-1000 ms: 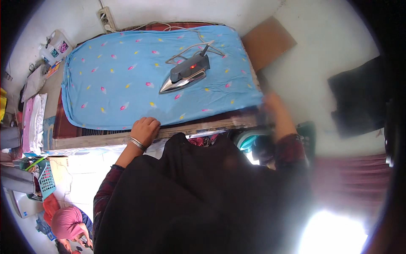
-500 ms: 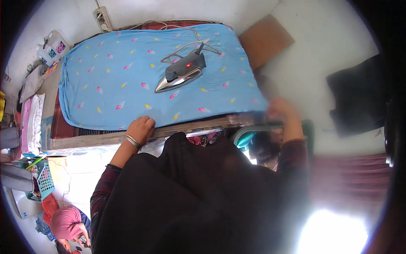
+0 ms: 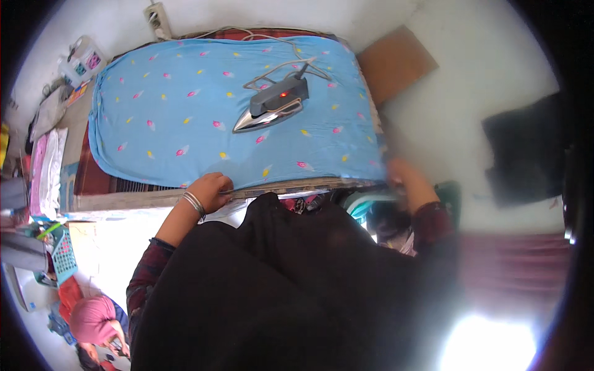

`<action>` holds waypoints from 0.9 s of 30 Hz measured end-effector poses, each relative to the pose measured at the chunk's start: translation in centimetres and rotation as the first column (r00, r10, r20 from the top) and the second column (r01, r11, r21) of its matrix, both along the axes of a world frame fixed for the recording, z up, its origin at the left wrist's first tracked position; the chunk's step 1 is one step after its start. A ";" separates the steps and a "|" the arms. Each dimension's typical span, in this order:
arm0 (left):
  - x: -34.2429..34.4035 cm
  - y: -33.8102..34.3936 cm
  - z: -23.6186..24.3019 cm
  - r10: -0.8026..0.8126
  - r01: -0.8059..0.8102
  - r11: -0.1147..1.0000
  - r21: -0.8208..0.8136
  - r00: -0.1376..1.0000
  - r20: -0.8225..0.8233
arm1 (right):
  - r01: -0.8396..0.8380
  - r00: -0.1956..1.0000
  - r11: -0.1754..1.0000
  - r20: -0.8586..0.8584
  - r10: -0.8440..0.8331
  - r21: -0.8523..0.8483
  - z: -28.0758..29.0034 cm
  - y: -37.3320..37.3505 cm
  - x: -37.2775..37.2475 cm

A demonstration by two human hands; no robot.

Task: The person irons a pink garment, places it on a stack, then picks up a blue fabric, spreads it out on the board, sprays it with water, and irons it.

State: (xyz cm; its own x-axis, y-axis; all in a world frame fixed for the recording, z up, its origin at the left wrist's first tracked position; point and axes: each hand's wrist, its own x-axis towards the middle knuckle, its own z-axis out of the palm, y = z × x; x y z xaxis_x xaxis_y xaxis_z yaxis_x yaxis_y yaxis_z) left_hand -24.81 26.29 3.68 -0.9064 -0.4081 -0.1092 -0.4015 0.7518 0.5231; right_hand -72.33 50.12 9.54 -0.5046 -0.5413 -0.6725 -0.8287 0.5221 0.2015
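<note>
A light blue cloth with pink and yellow motifs lies spread over a low table. A grey iron rests on it, its red light lit and its metal soleplate down on the cloth. At the cloth's near edge is my left hand, with bangles at the wrist and its fingers curled closed over the edge. My right hand is by the cloth's near right corner; its fingers are smeared and partly hidden, so I cannot see what they hold.
The iron's cord runs back toward a wall socket. Folded clothes and white bottles stand at the left. A brown board and a dark cloth lie right. Another person is at lower left.
My right hand has come slightly down and inward, and the cloth's right corner no longer stretches out toward it. The left hand stays at the near edge. The iron has not moved on the cloth.
</note>
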 end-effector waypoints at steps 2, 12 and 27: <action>0.3 -0.7 0.2 0.018 -0.018 0.998 0.067 1.000 -0.009 | -0.094 0.995 0.996 -0.041 0.094 0.004 -1.1 0.0 -1.1; 4.3 -9.9 -2.6 0.384 -0.428 0.820 -0.381 0.904 -0.187 | -0.406 0.864 0.334 -0.238 0.444 -0.851 3.2 -16.4 7.6; 5.3 -9.9 -2.9 0.663 -0.574 0.715 -0.400 0.738 0.125 | -0.458 0.875 0.788 -0.056 0.480 -0.412 3.5 -18.9 20.5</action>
